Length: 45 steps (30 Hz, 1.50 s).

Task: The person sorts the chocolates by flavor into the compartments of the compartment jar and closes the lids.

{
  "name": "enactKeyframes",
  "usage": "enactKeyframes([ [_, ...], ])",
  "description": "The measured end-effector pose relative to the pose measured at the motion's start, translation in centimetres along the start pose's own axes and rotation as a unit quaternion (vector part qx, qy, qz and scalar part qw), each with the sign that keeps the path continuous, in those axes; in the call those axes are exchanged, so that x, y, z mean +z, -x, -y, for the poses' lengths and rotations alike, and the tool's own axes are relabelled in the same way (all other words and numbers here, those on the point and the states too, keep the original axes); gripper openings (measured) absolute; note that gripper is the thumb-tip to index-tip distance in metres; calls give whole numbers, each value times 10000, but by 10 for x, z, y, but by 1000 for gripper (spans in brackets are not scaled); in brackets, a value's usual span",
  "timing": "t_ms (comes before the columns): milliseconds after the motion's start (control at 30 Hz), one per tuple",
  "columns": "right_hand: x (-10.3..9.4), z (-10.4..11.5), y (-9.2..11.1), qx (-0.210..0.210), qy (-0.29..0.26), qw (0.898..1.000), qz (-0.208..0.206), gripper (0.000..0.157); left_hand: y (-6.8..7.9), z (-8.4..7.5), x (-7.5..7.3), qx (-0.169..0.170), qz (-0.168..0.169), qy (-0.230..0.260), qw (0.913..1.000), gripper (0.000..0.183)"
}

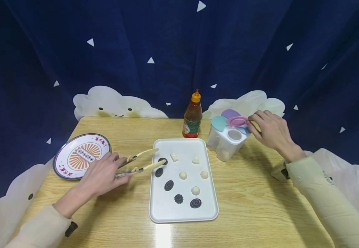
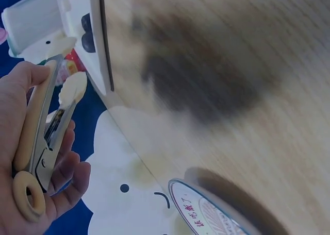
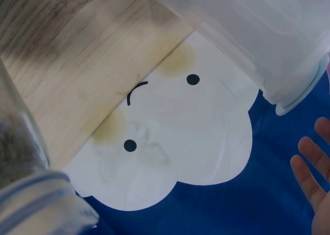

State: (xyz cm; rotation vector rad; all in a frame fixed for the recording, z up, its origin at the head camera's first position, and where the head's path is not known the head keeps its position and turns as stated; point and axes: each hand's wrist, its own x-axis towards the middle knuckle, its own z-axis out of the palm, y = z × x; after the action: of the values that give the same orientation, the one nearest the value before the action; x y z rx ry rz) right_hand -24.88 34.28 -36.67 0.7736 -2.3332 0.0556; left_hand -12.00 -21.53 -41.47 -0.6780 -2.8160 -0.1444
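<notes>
L hand (image 1: pixel 105 174) grips tongs (image 1: pixel 150 166), tips apart over tray's (image 1: pixel 183 215) L edge by the dark sweets (image 1: pixel 159 172); R hand (image 1: pixel 269 129) pinches pink lid (image 1: pixel 237 121), tub's (image 1: pixel 224 146) front hole (image 1: pixel 234 134) uncovered. Sloppy squeeze cld flick a sweet off; hard tug on lid might tip tub. Tongs part-hide one sweet; can't make out tub's contents.

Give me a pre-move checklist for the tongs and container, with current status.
1. Left hand holds tongs: ok.
2. Tong tips apart, over the left edge of the tray: ok.
3. Tips touching the nearest dark piece: cannot tell; in the head view they overlap it.
4. Right hand holds pink lid up, off its opening: ok.
5. Container upright on table: ok.
6. Dark piece gripped in tongs: not ok, none pinched.
</notes>
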Motion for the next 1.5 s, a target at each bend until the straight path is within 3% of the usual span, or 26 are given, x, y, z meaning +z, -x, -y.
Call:
enactKeyframes([
  [300,0,0,0,-58,17,10000,-74,19,-9,2,-2,305,84,-238,9992,47],
  [667,2,0,0,-89,8,9999,-125,20,-19,0,-1,346,389,-346,9980,46],
  [1267,1,2,-2,-113,11,9998,-159,20,-21,2,3,443,212,-378,9981,44],
  [1500,0,0,0,-85,16,9998,-161,19,-36,-7,-2,530,10,-342,9980,48],
])
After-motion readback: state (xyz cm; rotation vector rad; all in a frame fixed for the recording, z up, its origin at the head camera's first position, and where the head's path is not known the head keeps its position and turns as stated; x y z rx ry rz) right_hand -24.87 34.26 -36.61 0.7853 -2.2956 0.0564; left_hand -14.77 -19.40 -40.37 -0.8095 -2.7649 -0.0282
